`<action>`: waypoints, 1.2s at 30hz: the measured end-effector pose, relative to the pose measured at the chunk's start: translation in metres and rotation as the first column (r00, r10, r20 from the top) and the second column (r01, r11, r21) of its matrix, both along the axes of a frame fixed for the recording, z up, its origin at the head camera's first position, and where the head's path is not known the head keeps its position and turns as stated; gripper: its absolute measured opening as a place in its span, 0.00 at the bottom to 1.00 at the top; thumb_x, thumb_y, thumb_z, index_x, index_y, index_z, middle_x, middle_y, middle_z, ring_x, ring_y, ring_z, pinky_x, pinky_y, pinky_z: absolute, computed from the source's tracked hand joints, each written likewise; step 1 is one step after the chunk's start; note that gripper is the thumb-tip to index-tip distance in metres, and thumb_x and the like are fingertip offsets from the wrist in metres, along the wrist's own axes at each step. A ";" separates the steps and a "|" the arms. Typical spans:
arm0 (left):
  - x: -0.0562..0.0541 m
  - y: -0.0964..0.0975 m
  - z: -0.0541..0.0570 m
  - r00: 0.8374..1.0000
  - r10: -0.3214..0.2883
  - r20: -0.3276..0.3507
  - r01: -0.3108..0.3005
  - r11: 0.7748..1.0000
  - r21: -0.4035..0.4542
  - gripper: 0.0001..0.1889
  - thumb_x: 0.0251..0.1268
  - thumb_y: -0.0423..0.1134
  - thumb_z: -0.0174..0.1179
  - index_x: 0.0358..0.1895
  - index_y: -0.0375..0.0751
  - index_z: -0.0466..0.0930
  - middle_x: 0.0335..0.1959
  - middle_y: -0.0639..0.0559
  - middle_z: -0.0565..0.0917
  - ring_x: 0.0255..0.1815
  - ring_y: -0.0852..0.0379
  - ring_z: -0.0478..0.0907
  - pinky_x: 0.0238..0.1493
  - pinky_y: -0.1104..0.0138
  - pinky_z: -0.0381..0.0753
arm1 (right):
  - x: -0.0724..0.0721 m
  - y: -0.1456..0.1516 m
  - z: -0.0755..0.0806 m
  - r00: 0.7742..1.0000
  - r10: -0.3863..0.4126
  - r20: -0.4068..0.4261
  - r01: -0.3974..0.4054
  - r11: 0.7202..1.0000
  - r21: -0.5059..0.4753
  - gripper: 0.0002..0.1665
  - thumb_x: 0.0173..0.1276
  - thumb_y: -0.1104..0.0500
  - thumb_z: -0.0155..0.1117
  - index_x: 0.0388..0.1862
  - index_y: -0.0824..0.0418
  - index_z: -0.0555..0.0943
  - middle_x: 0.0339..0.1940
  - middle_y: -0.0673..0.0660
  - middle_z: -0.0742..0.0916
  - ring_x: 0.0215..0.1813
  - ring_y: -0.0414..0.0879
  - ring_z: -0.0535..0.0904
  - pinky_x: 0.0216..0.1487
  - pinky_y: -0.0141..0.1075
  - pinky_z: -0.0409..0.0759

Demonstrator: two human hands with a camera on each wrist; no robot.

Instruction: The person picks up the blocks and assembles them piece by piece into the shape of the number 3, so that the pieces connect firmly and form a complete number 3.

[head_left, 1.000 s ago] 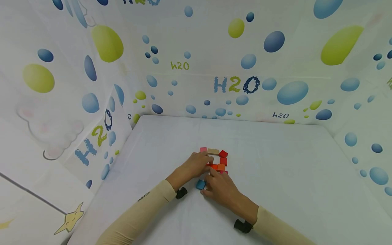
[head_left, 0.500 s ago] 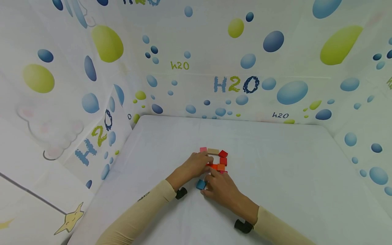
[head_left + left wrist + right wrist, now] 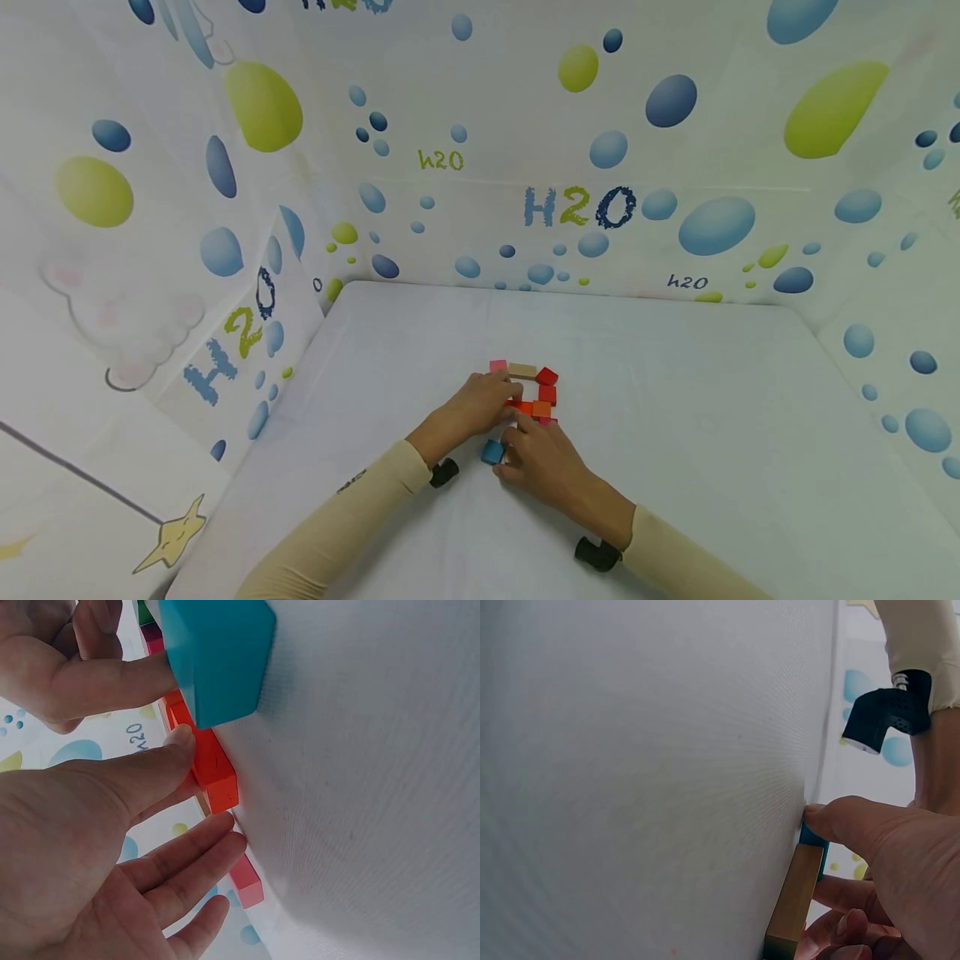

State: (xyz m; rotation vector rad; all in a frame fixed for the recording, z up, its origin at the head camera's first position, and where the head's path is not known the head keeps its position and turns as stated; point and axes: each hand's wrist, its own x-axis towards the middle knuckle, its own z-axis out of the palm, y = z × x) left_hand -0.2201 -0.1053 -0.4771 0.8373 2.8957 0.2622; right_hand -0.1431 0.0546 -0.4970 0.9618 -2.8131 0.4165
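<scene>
My left hand pinches a red-orange block between thumb and forefinger, its other fingers stretched out near a pink block. An orange block stands at the right end of that row. Beside it, my right hand holds a blue block, thumb on one side and a fingertip on the other. In the right wrist view a wooden block lies next to the blue block; the right hand hides it from the head view.
A tan block, a red five-sided block and a red cube form the far side and right side of the outline. A crimson block shows partly past the right hand. White cloth covers the table, with patterned curtains around it.
Hardly anything differs. The blue block and my right hand have shifted very slightly to the right; my left hand stays in place.
</scene>
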 end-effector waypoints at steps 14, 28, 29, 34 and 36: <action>-0.001 0.000 0.001 1.000 0.001 0.010 -0.002 1.000 0.008 0.10 0.75 0.46 0.67 0.53 0.50 0.86 0.49 0.52 0.83 0.53 0.54 0.78 0.62 0.51 0.80 | 0.000 0.002 0.002 1.000 0.000 0.008 0.000 1.000 0.004 0.23 0.61 0.43 0.82 0.48 0.54 0.88 0.45 0.51 0.85 0.40 0.40 0.77 0.37 0.33 0.74; 0.000 0.001 0.002 1.000 0.003 0.015 -0.003 1.000 0.007 0.11 0.75 0.46 0.67 0.54 0.50 0.86 0.47 0.52 0.83 0.52 0.55 0.78 0.61 0.52 0.80 | 0.000 0.002 0.001 0.999 -0.005 0.043 0.004 1.000 0.014 0.23 0.62 0.43 0.82 0.49 0.55 0.88 0.45 0.51 0.85 0.39 0.39 0.76 0.37 0.32 0.73; 0.000 0.000 0.002 1.000 0.002 0.013 -0.002 1.000 0.006 0.11 0.75 0.46 0.67 0.54 0.50 0.86 0.48 0.52 0.83 0.52 0.55 0.78 0.62 0.52 0.80 | 0.000 0.003 0.001 0.999 -0.005 0.046 0.004 1.000 0.013 0.23 0.62 0.43 0.82 0.49 0.55 0.88 0.45 0.51 0.85 0.40 0.39 0.76 0.37 0.32 0.74; 0.000 0.000 0.003 1.000 0.003 0.013 -0.003 1.000 0.016 0.10 0.75 0.46 0.67 0.53 0.50 0.86 0.49 0.51 0.83 0.52 0.54 0.78 0.63 0.51 0.80 | 0.000 0.003 0.002 0.998 -0.007 0.058 0.007 1.000 0.001 0.23 0.62 0.44 0.82 0.49 0.55 0.88 0.45 0.50 0.85 0.40 0.39 0.77 0.37 0.32 0.74; 0.000 0.000 0.003 1.000 0.003 0.012 -0.003 1.000 0.019 0.10 0.75 0.46 0.67 0.53 0.50 0.86 0.49 0.51 0.84 0.52 0.54 0.78 0.63 0.51 0.80 | -0.001 0.003 0.003 0.998 -0.003 0.058 0.003 1.000 -0.003 0.22 0.62 0.44 0.82 0.49 0.55 0.88 0.45 0.50 0.86 0.39 0.38 0.76 0.36 0.31 0.73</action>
